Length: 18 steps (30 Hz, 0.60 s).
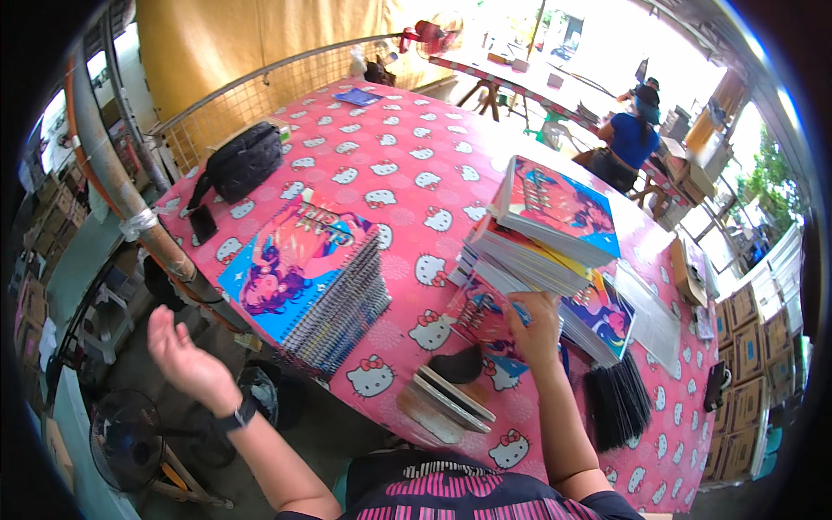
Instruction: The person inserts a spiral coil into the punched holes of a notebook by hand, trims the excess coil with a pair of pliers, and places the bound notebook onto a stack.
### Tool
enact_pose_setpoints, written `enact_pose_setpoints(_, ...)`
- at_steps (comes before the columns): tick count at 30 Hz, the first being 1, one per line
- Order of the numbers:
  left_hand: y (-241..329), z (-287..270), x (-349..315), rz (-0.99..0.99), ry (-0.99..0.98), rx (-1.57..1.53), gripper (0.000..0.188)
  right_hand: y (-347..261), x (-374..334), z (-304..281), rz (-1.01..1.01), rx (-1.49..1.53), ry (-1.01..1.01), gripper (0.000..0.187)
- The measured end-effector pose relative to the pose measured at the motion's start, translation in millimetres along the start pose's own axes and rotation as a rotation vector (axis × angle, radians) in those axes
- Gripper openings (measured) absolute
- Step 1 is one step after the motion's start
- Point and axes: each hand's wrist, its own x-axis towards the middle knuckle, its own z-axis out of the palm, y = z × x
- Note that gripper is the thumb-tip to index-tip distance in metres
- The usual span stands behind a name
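My left hand (pixel 192 362), a watch on its wrist, is held up in the air off the table's left edge, fingers stretched out and nothing in it. Over a flat illustrated cover (pixel 477 314), my right hand (pixel 536 328) is closed with its fingers curled, right against the unbound page stacks (pixel 542 260); what it grips is hidden. These stacks lie fanned, with a picture-covered block (pixel 559 208) on top. At the left stands a tall pile of spiral-bound notebooks (pixel 303 269) with bright illustrated covers. A bundle of black wire spirals (pixel 617 400) lies right of my right forearm.
A pink patterned cloth covers the table (pixel 425 269). Wooden blocks (pixel 446 407) lie near its front edge. A black bag (pixel 238 160) and a phone (pixel 203 224) are at the far left, beside a metal pole (pixel 130 208). A person (pixel 631 139) sits at another table beyond.
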Motion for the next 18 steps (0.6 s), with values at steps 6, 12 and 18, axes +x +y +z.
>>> enact_pose_setpoints(6, 55.0, 29.5, -60.8, 0.750, -0.212, 0.064, 0.029, 42.5, -17.9, 3.3, 0.013, -0.306, -0.073, 0.026)
enact_pose_setpoints(12, 64.5, 68.8, -129.3, 0.548, -0.641, -0.013, 0.041, 18.4, -11.0, -23.5, 0.081, -0.189, 0.002, 0.019)
enact_pose_setpoints(18, 49.2, 110.5, -168.0, -0.026, -1.224, 0.035, 0.046, -79.9, -20.7, -100.4, -0.152, 0.135, -0.111, 0.028)
